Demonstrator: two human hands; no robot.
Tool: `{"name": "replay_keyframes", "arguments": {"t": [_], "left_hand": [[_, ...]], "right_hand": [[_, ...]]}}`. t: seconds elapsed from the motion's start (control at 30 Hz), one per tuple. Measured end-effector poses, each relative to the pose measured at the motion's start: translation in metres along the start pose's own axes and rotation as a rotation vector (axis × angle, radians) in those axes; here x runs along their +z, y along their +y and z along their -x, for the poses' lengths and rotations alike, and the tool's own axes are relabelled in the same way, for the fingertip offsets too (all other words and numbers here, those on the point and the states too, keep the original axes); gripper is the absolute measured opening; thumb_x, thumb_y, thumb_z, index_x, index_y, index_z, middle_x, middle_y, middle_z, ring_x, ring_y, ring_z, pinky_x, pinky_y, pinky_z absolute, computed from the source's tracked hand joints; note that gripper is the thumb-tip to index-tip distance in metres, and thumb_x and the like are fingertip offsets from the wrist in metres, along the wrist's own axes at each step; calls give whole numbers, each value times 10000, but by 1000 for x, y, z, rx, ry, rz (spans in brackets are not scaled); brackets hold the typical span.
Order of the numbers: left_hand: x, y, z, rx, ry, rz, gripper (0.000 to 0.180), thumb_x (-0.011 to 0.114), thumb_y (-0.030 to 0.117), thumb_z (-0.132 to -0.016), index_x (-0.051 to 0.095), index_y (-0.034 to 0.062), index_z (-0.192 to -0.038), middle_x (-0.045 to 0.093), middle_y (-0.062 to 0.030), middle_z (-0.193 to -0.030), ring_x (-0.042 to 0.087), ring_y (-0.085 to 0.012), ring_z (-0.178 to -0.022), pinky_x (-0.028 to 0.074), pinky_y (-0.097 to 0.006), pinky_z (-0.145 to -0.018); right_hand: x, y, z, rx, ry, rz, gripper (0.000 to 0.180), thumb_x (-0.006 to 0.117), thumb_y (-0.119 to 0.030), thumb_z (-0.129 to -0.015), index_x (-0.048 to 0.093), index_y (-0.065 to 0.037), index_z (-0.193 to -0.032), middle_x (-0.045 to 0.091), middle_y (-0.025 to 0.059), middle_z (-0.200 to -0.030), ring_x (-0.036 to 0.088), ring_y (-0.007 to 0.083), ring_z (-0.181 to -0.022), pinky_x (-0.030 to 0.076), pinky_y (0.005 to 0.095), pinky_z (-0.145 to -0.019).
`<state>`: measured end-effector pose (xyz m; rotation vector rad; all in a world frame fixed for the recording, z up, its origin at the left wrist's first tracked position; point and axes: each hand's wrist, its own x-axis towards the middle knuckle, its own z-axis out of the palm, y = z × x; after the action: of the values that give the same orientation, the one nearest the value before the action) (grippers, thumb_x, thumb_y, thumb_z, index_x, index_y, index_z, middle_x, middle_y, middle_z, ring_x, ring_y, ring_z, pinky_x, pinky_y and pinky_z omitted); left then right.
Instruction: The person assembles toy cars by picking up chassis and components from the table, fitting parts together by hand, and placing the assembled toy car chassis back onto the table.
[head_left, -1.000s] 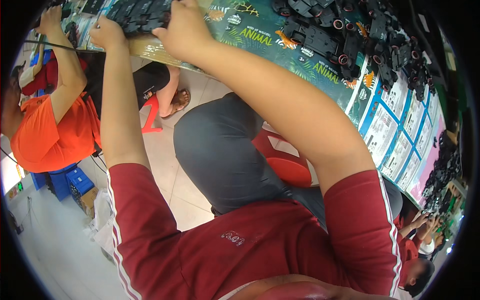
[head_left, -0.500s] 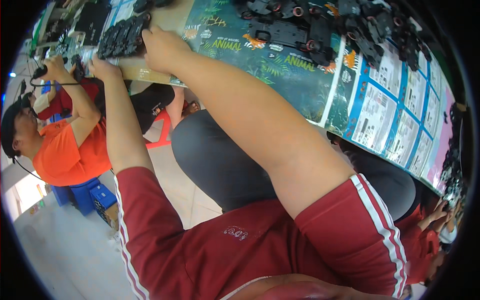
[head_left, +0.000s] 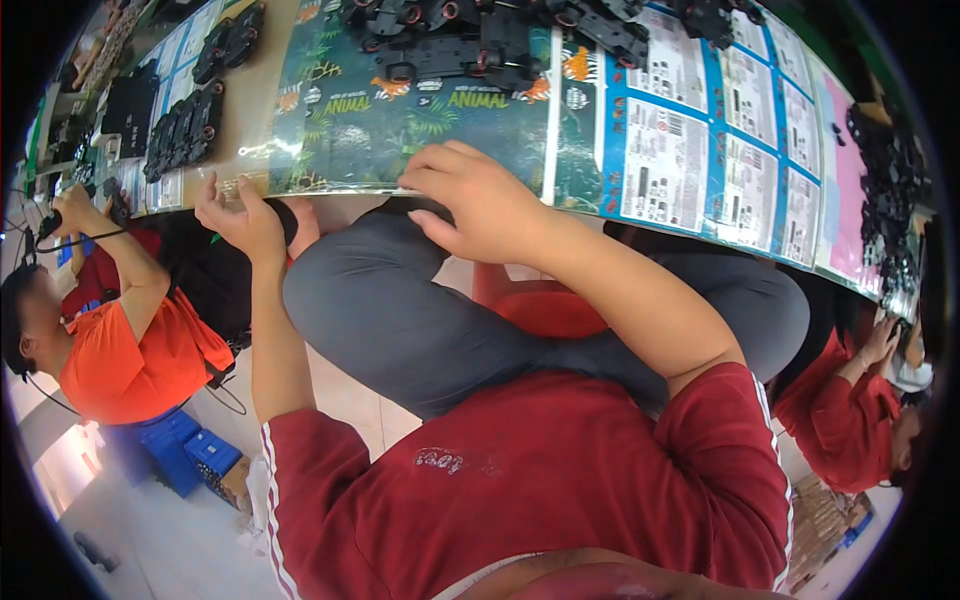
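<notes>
Pulling back from the black parts (head_left: 180,130), left hand (head_left: 240,215) and right hand (head_left: 480,205) rest half-curled, empty, at table edge (head_left: 330,190)

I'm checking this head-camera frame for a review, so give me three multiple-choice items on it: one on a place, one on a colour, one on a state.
1. Where does the right hand rest?
A. on the near edge of the printed sheet
B. on the floor
C. on a blue crate

2. What colour are the wearer's sleeves?
A. green
B. dark red
C. white

3. How is the left hand?
A. gripping a black part
B. open-fingered at the table edge, holding nothing
C. out of view

A: fingers lie on the sheet's edge. B: both sleeves are dark red. B: the fingers are empty.
</notes>
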<state>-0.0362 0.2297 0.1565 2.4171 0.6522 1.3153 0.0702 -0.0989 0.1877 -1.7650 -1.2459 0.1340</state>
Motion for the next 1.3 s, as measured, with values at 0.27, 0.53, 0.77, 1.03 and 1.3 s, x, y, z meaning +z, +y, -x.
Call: {"name": "replay_keyframes", "arguments": {"t": [0.27,0.53,0.77,1.03,1.3], "left_hand": [[-1,118,-54,415,-533,452,206,612,-35,-964,618,-36,-1170,615,-113,-1090,603,-164,-929,492,-277,-853],[60,248,-8,925,-1039,598,179,650,60,-772,629,62,-950,598,-109,-909,646,-327,-870,535,-446,-726],[87,245,26,858,-1166,584,165,619,74,-764,630,76,-929,586,-89,-878,637,-318,-822,519,-446,-661],[100,258,27,1092,-1086,457,258,670,123,-728,602,101,-975,578,-60,-819,655,-281,-744,524,-442,-595],[110,261,28,942,-1054,545,165,651,116,-761,624,99,-923,602,-60,-826,665,-290,-729,524,-437,-590]], "right_hand": [[-99,25,19,112,445,283,168,738,-168,-864,719,-37,-967,700,136,-978,680,357,-922,552,426,-810],[-169,79,30,274,432,720,547,823,-216,-801,614,53,-1229,609,268,-1204,591,453,-1147,486,454,-1027],[-183,72,40,361,440,50,549,842,-139,-811,613,-10,-1293,647,122,-1209,643,227,-1053,523,332,-918],[-194,64,31,148,739,-133,696,849,-157,-824,518,-33,-1424,621,80,-1201,601,162,-1047,501,305,-916],[-175,65,33,213,377,411,635,863,-215,-770,595,8,-1301,637,217,-1144,645,378,-1063,528,404,-901]]}}
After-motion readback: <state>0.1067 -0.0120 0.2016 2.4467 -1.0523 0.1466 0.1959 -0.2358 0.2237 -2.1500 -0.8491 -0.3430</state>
